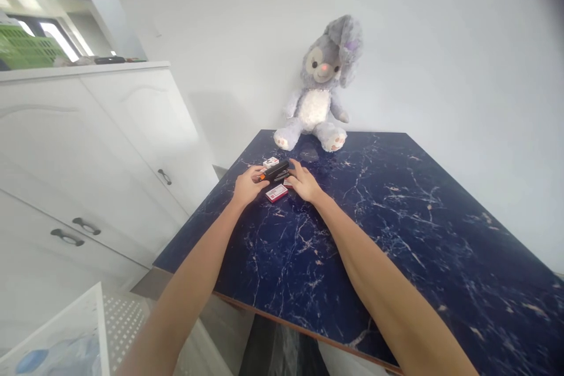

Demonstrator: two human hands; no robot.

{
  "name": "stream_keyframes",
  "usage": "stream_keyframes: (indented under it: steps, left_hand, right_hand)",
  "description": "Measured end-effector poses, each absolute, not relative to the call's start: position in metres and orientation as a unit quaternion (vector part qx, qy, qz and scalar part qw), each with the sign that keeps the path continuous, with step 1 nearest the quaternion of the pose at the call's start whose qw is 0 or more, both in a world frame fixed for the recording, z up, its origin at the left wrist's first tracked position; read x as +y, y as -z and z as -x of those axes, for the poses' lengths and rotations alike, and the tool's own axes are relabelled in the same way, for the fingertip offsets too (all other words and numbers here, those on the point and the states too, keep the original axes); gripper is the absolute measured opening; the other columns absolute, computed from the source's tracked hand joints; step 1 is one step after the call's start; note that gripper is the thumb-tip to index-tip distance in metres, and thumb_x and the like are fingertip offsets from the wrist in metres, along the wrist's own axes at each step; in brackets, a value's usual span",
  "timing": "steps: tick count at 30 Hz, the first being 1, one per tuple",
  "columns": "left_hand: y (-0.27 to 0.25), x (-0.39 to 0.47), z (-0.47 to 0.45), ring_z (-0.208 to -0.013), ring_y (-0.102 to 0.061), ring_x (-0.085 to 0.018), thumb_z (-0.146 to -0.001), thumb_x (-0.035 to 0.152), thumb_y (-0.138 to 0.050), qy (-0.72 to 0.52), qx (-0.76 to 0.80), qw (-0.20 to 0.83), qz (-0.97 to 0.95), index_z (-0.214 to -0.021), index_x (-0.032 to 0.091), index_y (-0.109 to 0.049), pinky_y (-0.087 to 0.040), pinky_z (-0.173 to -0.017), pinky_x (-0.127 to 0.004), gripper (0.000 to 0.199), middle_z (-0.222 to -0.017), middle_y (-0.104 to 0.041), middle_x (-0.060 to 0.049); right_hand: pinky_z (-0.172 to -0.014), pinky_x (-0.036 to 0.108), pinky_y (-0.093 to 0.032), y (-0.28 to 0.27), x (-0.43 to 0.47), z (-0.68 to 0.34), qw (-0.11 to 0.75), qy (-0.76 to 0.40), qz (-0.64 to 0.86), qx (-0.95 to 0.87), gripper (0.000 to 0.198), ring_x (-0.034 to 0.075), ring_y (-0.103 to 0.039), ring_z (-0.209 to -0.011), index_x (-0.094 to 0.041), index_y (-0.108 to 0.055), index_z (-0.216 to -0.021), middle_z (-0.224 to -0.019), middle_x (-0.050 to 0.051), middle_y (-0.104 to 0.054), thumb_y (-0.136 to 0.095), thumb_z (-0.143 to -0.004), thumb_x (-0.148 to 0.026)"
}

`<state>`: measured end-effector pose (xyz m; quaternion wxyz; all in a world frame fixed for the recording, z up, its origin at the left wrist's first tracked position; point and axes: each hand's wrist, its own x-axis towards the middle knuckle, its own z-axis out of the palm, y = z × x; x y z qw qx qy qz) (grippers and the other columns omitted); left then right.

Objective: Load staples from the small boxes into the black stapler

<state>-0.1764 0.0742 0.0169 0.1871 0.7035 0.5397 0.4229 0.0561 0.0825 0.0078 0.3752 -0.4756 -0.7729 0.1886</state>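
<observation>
A black stapler with an orange end lies across the gap between my two hands, low over the blue marbled table. My left hand grips its orange end between thumb and fingers. At the other end, the thumb and fingers of my right hand close around the black tip. Just below the stapler is a small red-and-white box. Another small white box sits behind it. A further red-edged box is partly covered by my right hand.
A grey plush rabbit sits at the back of the blue table, against the wall. White cabinets stand on the left, with a green basket on top. A white perforated bin is at the lower left.
</observation>
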Motion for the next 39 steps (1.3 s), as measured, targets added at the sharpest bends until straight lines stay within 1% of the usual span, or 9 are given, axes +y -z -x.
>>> stream_keyframes:
  steps: [6, 11, 16, 19, 25, 29, 31, 35, 39]
  left_hand:
    - [-0.017, 0.075, 0.180, -0.094, -0.072, -0.022, -0.071, 0.028, -0.081, -0.421, 0.533, 0.199, -0.706, -0.125, 0.029, -0.062, -0.054, -0.094, -0.039, 0.057, -0.112, -0.075, -0.004]
    - [-0.016, 0.074, 0.177, -0.095, -0.070, -0.023, -0.074, 0.030, -0.077, -0.412, 0.519, 0.185, -0.726, -0.132, 0.028, -0.058, -0.054, -0.092, -0.039, 0.061, -0.122, -0.071, -0.006]
    - [-0.022, 0.094, 0.170, -0.122, -0.058, -0.027, -0.092, 0.043, -0.054, -0.464, 0.540, 0.095, -0.696, -0.126, 0.022, -0.065, -0.040, -0.110, -0.044, 0.042, -0.132, -0.066, -0.010]
    - [-0.025, 0.119, 0.168, -0.128, -0.055, -0.029, -0.095, 0.045, -0.045, -0.424, 0.559, 0.168, -0.692, -0.118, 0.021, -0.071, -0.035, -0.113, -0.044, 0.042, -0.132, -0.066, -0.009]
    - [-0.017, 0.136, 0.156, -0.100, -0.067, -0.028, -0.091, 0.045, -0.043, -0.326, 0.485, 0.308, -0.751, -0.101, 0.020, -0.077, -0.048, -0.095, -0.038, 0.044, -0.103, -0.077, -0.004]
    - [-0.021, 0.143, 0.135, -0.124, -0.058, -0.026, -0.091, 0.042, -0.048, -0.371, 0.477, 0.266, -0.751, -0.119, 0.026, -0.071, -0.039, -0.110, -0.039, 0.040, -0.128, -0.069, -0.004]
    - [-0.024, 0.153, 0.124, -0.134, -0.050, -0.028, -0.089, 0.042, -0.051, -0.377, 0.506, 0.239, -0.738, -0.116, 0.026, -0.073, -0.030, -0.116, -0.044, 0.038, -0.132, -0.067, -0.005]
    - [-0.029, 0.173, 0.106, -0.121, -0.061, -0.028, -0.084, 0.046, -0.059, -0.333, 0.478, 0.280, -0.763, -0.101, 0.026, -0.077, -0.040, -0.109, -0.040, 0.032, -0.117, -0.074, -0.004]
    - [-0.034, 0.183, 0.091, -0.111, -0.066, -0.028, -0.077, 0.050, -0.069, -0.308, 0.441, 0.312, -0.783, -0.117, 0.023, -0.073, -0.048, -0.100, -0.036, 0.048, -0.124, -0.071, -0.007]
  right_hand:
    - [-0.107, 0.049, -0.040, -0.008, 0.079, -0.056, 0.368, -0.171, 0.465, -0.787, 0.069, 0.031, -0.051, -0.125, -0.019, -0.031, -0.154, -0.127, 0.004, -0.069, -0.046, -0.087, -0.024]
    - [-0.110, 0.049, -0.038, -0.005, 0.079, -0.051, 0.374, -0.162, 0.494, -0.768, 0.076, 0.032, -0.048, -0.127, -0.013, -0.028, -0.155, -0.128, 0.009, -0.068, -0.053, -0.084, -0.029]
    - [-0.111, 0.045, -0.037, -0.002, 0.087, -0.056, 0.441, -0.184, 0.576, -0.663, 0.067, 0.030, -0.051, -0.127, -0.012, -0.036, -0.151, -0.129, 0.013, -0.066, -0.045, -0.086, -0.026]
    - [-0.108, 0.042, -0.039, -0.003, 0.091, -0.062, 0.492, -0.201, 0.613, -0.584, 0.060, 0.028, -0.056, -0.122, -0.014, -0.044, -0.145, -0.129, 0.014, -0.065, -0.044, -0.087, -0.029]
    - [-0.102, 0.038, -0.042, -0.009, 0.077, -0.070, 0.557, -0.234, 0.610, -0.513, 0.047, 0.025, -0.062, -0.111, -0.019, -0.056, -0.130, -0.118, 0.009, -0.070, -0.041, -0.089, -0.038]
    - [-0.104, 0.038, -0.042, -0.011, 0.049, -0.090, 0.530, -0.239, 0.592, -0.558, 0.042, 0.024, -0.062, -0.113, -0.021, -0.061, -0.123, -0.119, 0.009, -0.069, -0.044, -0.090, -0.041]
    - [-0.104, 0.039, -0.043, -0.009, 0.032, -0.103, 0.535, -0.240, 0.585, -0.560, 0.040, 0.024, -0.061, -0.113, -0.021, -0.062, -0.120, -0.121, 0.010, -0.068, -0.044, -0.091, -0.042]
    - [-0.099, 0.041, -0.048, -0.002, 0.011, -0.122, 0.561, -0.267, 0.575, -0.532, 0.038, 0.025, -0.063, -0.108, -0.024, -0.065, -0.115, -0.119, 0.008, -0.069, -0.045, -0.092, -0.047]
    - [-0.092, 0.039, -0.051, 0.003, 0.010, -0.125, 0.566, -0.278, 0.577, -0.518, 0.038, 0.024, -0.064, -0.105, -0.024, -0.065, -0.114, -0.116, 0.007, -0.069, -0.046, -0.091, -0.049]
